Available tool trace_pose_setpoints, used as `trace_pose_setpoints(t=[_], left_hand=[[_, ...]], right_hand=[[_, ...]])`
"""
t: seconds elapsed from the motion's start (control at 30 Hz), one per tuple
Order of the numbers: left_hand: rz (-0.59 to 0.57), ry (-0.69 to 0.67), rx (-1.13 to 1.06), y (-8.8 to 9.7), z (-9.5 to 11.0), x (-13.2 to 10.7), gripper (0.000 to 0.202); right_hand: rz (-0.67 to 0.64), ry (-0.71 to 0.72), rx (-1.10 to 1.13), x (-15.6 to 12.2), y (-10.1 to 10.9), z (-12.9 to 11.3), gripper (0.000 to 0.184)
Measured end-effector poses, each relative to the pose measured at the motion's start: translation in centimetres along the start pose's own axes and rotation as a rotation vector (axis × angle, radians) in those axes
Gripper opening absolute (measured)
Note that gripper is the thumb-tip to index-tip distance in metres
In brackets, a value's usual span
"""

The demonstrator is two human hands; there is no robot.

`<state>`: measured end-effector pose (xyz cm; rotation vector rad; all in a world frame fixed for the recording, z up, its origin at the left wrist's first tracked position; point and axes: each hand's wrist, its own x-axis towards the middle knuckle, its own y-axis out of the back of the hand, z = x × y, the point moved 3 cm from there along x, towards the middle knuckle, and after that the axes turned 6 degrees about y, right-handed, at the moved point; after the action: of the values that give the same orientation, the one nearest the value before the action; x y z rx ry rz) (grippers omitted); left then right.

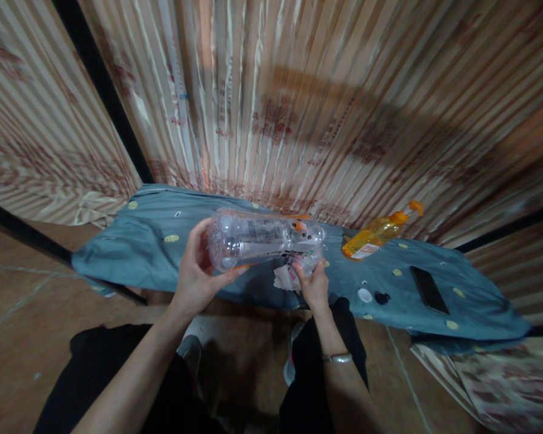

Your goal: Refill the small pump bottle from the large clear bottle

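A person, seen from their own head-worn camera, holds a clear plastic bottle (265, 238) sideways above a bench (145, 247). The left hand (195, 265) clasps its broad base; the right hand (315, 283) grips the narrower neck end. A torn-edged piece of pale paper (286, 278) shows beside the right thumb; whether it is pinched there is unclear. The step in hand appears to be handling the bottle between both hands; any next move likely calls for light, steady pressure, since thin plastic may dent.

A blue-green cloth with yellow motifs covers the bench. To the right are an amber pump bottle (373, 236), a small white disc (364, 295), a small black object (382, 298) just beside it, and a dark smartphone (429, 290). Behind hangs a pleated, striped curtain (271, 114) with reddish prints; the floor (22, 301) is brown, with pale lines.
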<state>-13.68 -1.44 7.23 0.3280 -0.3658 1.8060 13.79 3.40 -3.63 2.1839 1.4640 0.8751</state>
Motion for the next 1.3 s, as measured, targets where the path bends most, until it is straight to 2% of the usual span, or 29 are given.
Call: trace_pose_setpoints(t=[0.63, 1.3], left_hand=[[-0.013, 0.028, 0.011, 0.13, -0.09, 0.0, 0.092], [-0.027, -0.004, 0.018, 0.17, 0.06, -0.02, 0.091]], right_hand=[[-0.003, 0.016, 0.021, -0.06, 0.11, -0.11, 0.057], [0.019, 0.066, 0.011, -0.05, 0.0, 0.18, 0.056]])
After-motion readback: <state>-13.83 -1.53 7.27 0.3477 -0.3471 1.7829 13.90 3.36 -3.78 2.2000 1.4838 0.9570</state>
